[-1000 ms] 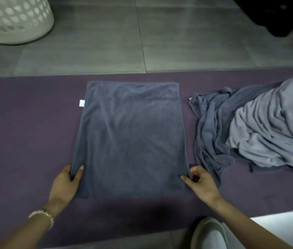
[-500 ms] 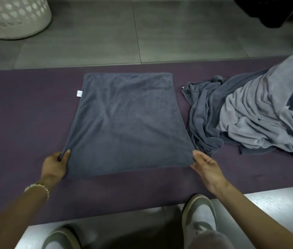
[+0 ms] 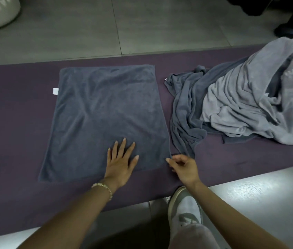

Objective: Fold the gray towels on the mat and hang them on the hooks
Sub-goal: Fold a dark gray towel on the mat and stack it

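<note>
On the mat [image 3: 12,126], midway along its length: one dark gray towel [image 3: 104,105], laid flat as a rectangle, white label [image 3: 55,91] at its left edge, near edge short of the mat's near edge. Toward the mat's right end: heap of unfolded gray towels [image 3: 241,108], just beside it.

Step judged: smoothing before the next fold. Handling advised: wrinkles are pressed outward from the middle, the cloth is pinned by one palm, the right edge is carried over by its corners, and edges are matched before creasing.

Left hand [image 3: 120,166]: released, fingers straight and spread, palm pressed on the towel by its near edge; nothing is grasped.

Right hand [image 3: 183,168]: fingers loosely curled, index tip at the towel's near right corner; whether that corner is pinched cannot be told.
</note>
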`<act>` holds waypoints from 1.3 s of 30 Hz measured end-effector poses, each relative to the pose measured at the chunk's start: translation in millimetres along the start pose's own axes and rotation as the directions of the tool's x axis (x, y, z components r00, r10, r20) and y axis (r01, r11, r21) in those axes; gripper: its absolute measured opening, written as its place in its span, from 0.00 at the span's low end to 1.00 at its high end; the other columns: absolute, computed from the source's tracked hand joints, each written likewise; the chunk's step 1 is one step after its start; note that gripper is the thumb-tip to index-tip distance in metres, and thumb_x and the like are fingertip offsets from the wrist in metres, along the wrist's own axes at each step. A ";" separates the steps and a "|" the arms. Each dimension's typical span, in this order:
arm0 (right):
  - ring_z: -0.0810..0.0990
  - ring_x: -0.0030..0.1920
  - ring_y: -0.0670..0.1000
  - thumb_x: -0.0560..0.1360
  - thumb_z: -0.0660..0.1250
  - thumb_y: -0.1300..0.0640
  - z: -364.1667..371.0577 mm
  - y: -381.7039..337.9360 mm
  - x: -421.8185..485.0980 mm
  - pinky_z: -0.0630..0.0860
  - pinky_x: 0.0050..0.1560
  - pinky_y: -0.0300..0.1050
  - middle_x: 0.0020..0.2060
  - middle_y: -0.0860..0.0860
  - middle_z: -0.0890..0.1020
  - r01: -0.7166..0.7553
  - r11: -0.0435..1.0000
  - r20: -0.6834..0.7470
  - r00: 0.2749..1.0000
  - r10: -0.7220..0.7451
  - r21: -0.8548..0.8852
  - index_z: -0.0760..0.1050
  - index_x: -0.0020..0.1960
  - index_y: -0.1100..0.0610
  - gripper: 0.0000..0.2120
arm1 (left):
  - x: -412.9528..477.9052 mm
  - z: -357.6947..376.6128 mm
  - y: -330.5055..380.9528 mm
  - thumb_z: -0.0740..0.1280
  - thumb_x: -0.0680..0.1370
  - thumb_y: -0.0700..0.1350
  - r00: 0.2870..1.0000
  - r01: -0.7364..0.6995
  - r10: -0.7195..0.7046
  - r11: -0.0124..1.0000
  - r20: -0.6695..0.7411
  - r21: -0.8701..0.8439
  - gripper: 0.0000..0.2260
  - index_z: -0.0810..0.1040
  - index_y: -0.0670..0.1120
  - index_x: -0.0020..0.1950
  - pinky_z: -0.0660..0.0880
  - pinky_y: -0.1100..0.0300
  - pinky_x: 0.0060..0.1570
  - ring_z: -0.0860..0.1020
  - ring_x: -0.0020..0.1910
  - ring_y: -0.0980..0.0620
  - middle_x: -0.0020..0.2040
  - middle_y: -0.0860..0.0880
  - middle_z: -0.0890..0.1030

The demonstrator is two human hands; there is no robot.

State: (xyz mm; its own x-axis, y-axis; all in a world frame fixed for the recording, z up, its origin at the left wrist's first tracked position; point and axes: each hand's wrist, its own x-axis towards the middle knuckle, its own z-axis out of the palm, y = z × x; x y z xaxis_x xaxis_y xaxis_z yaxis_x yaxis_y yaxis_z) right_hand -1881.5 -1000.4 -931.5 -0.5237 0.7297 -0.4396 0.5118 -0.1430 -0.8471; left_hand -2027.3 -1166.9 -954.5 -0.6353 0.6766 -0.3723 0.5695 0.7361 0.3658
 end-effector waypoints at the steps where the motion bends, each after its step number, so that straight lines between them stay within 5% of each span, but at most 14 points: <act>1: 0.79 0.33 0.45 0.71 0.73 0.64 0.8 -1.5 -1.3 0.77 0.35 0.34 0.32 0.50 0.81 0.012 0.999 -0.004 1.000 -0.012 0.045 0.78 0.37 0.55 0.07 | 0.3 4.7 2.0 0.45 0.81 0.60 1.000 0.025 -0.025 1.000 0.000 0.007 0.24 0.39 0.61 0.75 0.31 0.51 0.72 0.34 0.76 0.50 0.76 0.55 0.35; 8: 0.76 0.30 0.36 0.76 0.68 0.60 -12.7 -31.0 -4.6 0.71 0.34 0.27 0.31 0.40 0.82 0.001 0.951 0.124 0.991 -0.041 0.311 0.81 0.49 0.57 0.04 | 4.3 6.4 -0.9 0.42 0.81 0.60 0.996 0.038 -0.044 0.996 0.077 0.076 0.23 0.28 0.64 0.68 0.29 0.52 0.71 0.30 0.74 0.50 0.69 0.59 0.26; 12: 0.71 0.29 0.37 0.76 0.67 0.59 -19.1 -29.1 0.8 0.69 0.33 0.28 0.27 0.40 0.78 0.001 0.962 0.165 0.985 -0.048 0.273 0.81 0.50 0.57 0.05 | 5.8 7.3 -0.1 0.40 0.81 0.60 0.995 0.039 -0.042 0.998 0.087 0.040 0.22 0.30 0.64 0.69 0.27 0.53 0.69 0.28 0.72 0.53 0.69 0.60 0.26; 17: 0.79 0.38 0.33 0.76 0.66 0.66 -35.4 -16.5 3.5 0.74 0.42 0.27 0.36 0.41 0.84 0.065 0.992 0.218 0.972 -0.088 0.111 0.80 0.52 0.62 0.07 | 5.5 5.3 -2.3 0.39 0.80 0.61 0.993 0.030 -0.032 0.999 0.111 0.022 0.21 0.30 0.65 0.69 0.26 0.53 0.69 0.26 0.70 0.56 0.69 0.61 0.26; 20: 0.81 0.40 0.36 0.75 0.67 0.66 -35.9 -10.9 3.9 0.77 0.40 0.30 0.42 0.48 0.84 -0.033 0.978 0.160 0.987 -0.001 0.205 0.79 0.54 0.58 0.09 | 5.0 5.0 -0.6 0.39 0.80 0.61 0.994 0.038 -0.041 0.999 0.103 0.024 0.22 0.31 0.65 0.69 0.27 0.52 0.70 0.28 0.72 0.53 0.69 0.61 0.26; 24: 0.81 0.53 0.46 0.79 0.62 0.62 -25.8 -14.4 7.2 0.78 0.51 0.36 0.50 0.51 0.83 -0.217 0.884 0.284 0.953 0.101 0.414 0.76 0.57 0.58 0.09 | 4.1 3.3 1.6 0.41 0.81 0.60 0.994 0.043 -0.044 0.999 0.104 0.011 0.22 0.32 0.64 0.70 0.29 0.52 0.72 0.29 0.74 0.52 0.72 0.60 0.29; 29: 0.77 0.54 0.53 0.80 0.59 0.62 -29.5 -13.2 5.4 0.78 0.55 0.44 0.54 0.60 0.78 -0.223 0.966 0.325 0.930 0.171 0.128 0.75 0.57 0.63 0.09 | 3.6 3.1 1.8 0.41 0.81 0.60 0.993 0.052 -0.054 0.998 0.103 0.019 0.23 0.35 0.63 0.73 0.28 0.52 0.71 0.29 0.74 0.52 0.76 0.57 0.32; 35: 0.80 0.55 0.51 0.75 0.69 0.59 -25.7 -21.4 11.3 0.76 0.58 0.44 0.53 0.56 0.82 -0.397 0.875 0.372 0.884 0.283 0.276 0.78 0.53 0.61 0.09 | 3.4 5.4 1.8 0.41 0.80 0.61 0.996 0.048 -0.050 0.998 0.075 0.028 0.22 0.34 0.65 0.71 0.27 0.53 0.69 0.30 0.74 0.52 0.76 0.57 0.33; 39: 0.79 0.44 0.48 0.69 0.75 0.62 -9.8 -22.3 19.9 0.76 0.51 0.38 0.40 0.52 0.80 -0.287 0.947 0.148 0.953 0.266 0.144 0.80 0.44 0.58 0.06 | 3.3 6.4 0.7 0.40 0.80 0.62 0.996 0.048 -0.050 0.998 0.071 0.028 0.23 0.34 0.65 0.71 0.27 0.54 0.70 0.30 0.74 0.52 0.76 0.56 0.33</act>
State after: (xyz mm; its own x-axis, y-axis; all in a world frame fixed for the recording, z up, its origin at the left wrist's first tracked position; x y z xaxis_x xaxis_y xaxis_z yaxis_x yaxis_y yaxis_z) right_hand -1896.7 -976.1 -918.4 -0.4639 0.5579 -0.6882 0.5369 -0.4409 -0.7193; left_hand -2025.6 -1164.0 -960.9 -0.6247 0.6385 -0.4495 0.5526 0.7682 0.3232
